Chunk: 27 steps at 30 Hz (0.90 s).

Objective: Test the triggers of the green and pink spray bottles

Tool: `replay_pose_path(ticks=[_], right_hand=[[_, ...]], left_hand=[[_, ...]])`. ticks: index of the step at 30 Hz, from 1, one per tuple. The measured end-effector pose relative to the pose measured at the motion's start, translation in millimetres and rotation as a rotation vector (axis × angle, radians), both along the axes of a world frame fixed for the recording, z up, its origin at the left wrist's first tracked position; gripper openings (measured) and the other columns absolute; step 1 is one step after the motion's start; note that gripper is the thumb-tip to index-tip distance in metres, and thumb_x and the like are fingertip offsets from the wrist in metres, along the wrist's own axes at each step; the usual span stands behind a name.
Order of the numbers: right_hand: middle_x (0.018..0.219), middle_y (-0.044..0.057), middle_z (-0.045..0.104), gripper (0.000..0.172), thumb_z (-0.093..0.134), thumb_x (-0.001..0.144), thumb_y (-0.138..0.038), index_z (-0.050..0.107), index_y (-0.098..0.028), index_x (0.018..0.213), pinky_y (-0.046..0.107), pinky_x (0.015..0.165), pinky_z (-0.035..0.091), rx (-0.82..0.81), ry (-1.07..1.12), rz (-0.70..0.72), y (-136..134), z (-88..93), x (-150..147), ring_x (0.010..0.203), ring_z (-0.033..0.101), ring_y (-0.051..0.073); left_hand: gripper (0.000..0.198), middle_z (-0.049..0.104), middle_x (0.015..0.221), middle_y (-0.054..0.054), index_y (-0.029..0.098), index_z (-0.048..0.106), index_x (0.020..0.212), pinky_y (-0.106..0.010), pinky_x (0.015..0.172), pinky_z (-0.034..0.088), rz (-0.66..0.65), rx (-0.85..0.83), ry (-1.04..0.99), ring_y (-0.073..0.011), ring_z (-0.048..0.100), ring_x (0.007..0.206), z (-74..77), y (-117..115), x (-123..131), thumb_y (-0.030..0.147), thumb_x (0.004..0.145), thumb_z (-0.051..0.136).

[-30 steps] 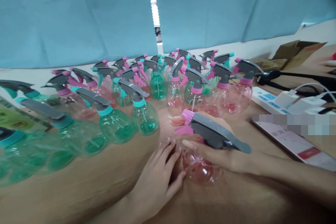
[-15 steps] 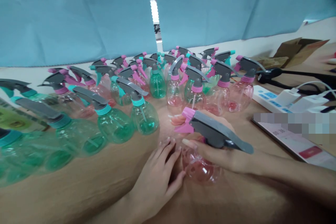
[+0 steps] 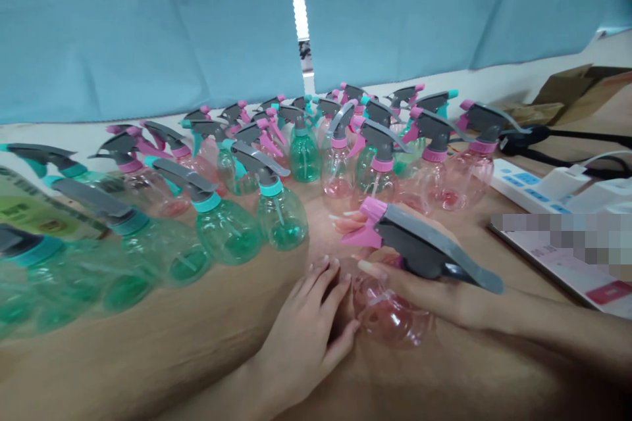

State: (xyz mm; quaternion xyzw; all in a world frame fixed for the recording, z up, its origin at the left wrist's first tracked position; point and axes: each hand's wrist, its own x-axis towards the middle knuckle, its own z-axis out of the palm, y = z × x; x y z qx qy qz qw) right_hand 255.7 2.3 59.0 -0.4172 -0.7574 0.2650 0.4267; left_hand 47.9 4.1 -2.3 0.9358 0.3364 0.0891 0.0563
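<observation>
A pink spray bottle [image 3: 390,319] with a grey and pink trigger head stands on the table in front of me. My right hand [image 3: 419,279] is wrapped around its upper part, just under the spray head. My left hand [image 3: 309,325] lies to the left of the bottle, fingers stretched forward and slightly apart. Its thumb tip comes close to the bottle's side; whether it touches, I cannot tell. Nearest beyond my hands are a green spray bottle [image 3: 281,220] and a pink-necked spray bottle [image 3: 379,177].
Several green and pink spray bottles crowd the wooden table [image 3: 187,355] to the left and back. At the right are a white power strip [image 3: 526,181] with chargers, a phone [image 3: 557,260], black cables and a cardboard box [image 3: 567,95]. A blue cloth [image 3: 197,26] hangs behind.
The view has shifted slightly, so everything sits a little further right in the picture. Both hands and the held bottle keep nearly the same pose.
</observation>
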Motion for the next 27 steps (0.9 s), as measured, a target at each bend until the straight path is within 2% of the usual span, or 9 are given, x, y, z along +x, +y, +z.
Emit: replay_pose_path(ticks=[5, 10, 13, 16, 22, 25, 27], right_hand=[[0.072, 0.000, 0.071, 0.022, 0.056, 0.087, -0.037, 0.069, -0.022, 0.078, 0.025, 0.063, 0.058, -0.078, 0.061, 0.064, 1, -1.8, -1, 0.065, 0.067, 0.014], [0.076, -0.002, 0.071, 0.013, 0.061, 0.083, -0.027, 0.064, -0.023, 0.072, 0.022, 0.068, 0.058, -0.102, 0.160, 0.053, -1, 3.6, -3, 0.070, 0.069, 0.013], [0.086, 0.001, 0.073, 0.017, 0.054, 0.089, -0.031, 0.067, -0.023, 0.082, 0.027, 0.077, 0.059, -0.208, 0.089, 0.126, -1, 6.3, -2, 0.077, 0.070, 0.014], [0.085, 0.001, 0.074, 0.020, 0.051, 0.090, -0.033, 0.069, -0.024, 0.085, 0.029, 0.081, 0.058, -0.237, 0.043, 0.140, -1, 7.4, -1, 0.077, 0.070, 0.015], [0.062, -0.003, 0.064, 0.018, 0.057, 0.086, -0.027, 0.063, -0.024, 0.069, 0.020, 0.053, 0.054, -0.182, 0.061, 0.060, -4, 9.3, 0, 0.056, 0.062, 0.011], [0.054, -0.005, 0.054, 0.023, 0.058, 0.084, -0.026, 0.058, -0.023, 0.062, 0.018, 0.050, 0.050, -0.172, 0.068, 0.027, -5, 10.6, 0, 0.051, 0.055, 0.009], [0.057, -0.004, 0.055, 0.020, 0.059, 0.084, -0.028, 0.059, -0.023, 0.065, 0.018, 0.048, 0.049, -0.208, 0.057, 0.032, -6, 10.5, 1, 0.051, 0.054, 0.009]], left_hand=[[0.047, 0.044, 0.143, -0.020, 0.010, 0.049, 0.132, -0.054, 0.105, 0.036, -0.002, 0.006, 0.003, -0.0349, 0.038, 0.133, -1.1, 2, 1, 0.030, 0.091, 0.059], [0.046, 0.045, 0.143, -0.019, 0.011, 0.049, 0.131, -0.054, 0.105, 0.037, -0.001, -0.007, -0.004, -0.0351, 0.039, 0.132, -0.8, 1, 0, 0.031, 0.091, 0.059], [0.045, 0.045, 0.143, -0.019, 0.011, 0.050, 0.131, -0.054, 0.105, 0.037, -0.004, -0.016, -0.010, -0.0351, 0.039, 0.133, 0.2, 0, 0, 0.030, 0.091, 0.058], [0.046, 0.045, 0.142, -0.020, 0.009, 0.051, 0.131, -0.054, 0.106, 0.036, -0.004, -0.014, -0.022, -0.0350, 0.039, 0.132, 0.4, 0, 0, 0.030, 0.090, 0.059], [0.045, 0.045, 0.143, -0.018, 0.012, 0.051, 0.131, -0.053, 0.105, 0.036, 0.003, -0.004, -0.049, -0.0340, 0.039, 0.133, -0.5, 1, 0, 0.030, 0.091, 0.058], [0.044, 0.045, 0.143, -0.018, 0.012, 0.051, 0.130, -0.053, 0.105, 0.037, 0.003, -0.009, -0.045, -0.0342, 0.039, 0.133, 0.2, 0, 0, 0.030, 0.091, 0.058], [0.043, 0.045, 0.143, -0.018, 0.013, 0.050, 0.130, -0.053, 0.104, 0.037, 0.001, -0.014, -0.043, -0.0343, 0.040, 0.132, 0.9, 0, 0, 0.031, 0.092, 0.057]])
